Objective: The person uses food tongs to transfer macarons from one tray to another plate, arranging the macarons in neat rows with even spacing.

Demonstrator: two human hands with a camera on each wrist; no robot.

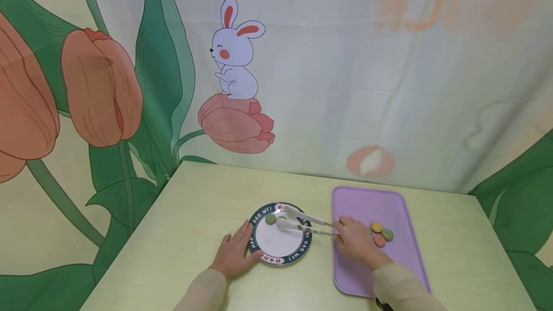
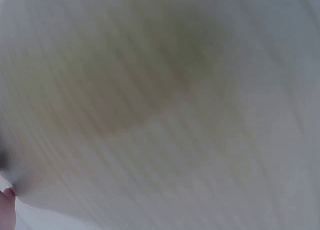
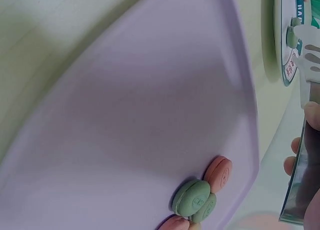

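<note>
Macaron (image 1: pixel 270 219) sits on plate (image 1: pixel 273 243); second one (image 1: pixel 282 218) seems between tips of tongs (image 1: pixel 298 227). Right hand (image 1: pixel 356 239) grips tongs, left hand (image 1: pixel 235 252) lies spread at plate's edge. I'd lower tips, release evenly.

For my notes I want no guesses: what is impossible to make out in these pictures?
- Head: the right hand hides part of the purple rectangular tray, so its coloured round pieces cannot be counted.
- Head: white-tipped tongs partly cover a green round piece on the white, blue-rimmed plate.
- Left wrist: a blurred pale surface hides what the left hand touches.
- Right wrist: the bottom edge cuts through a pink round piece.
</note>
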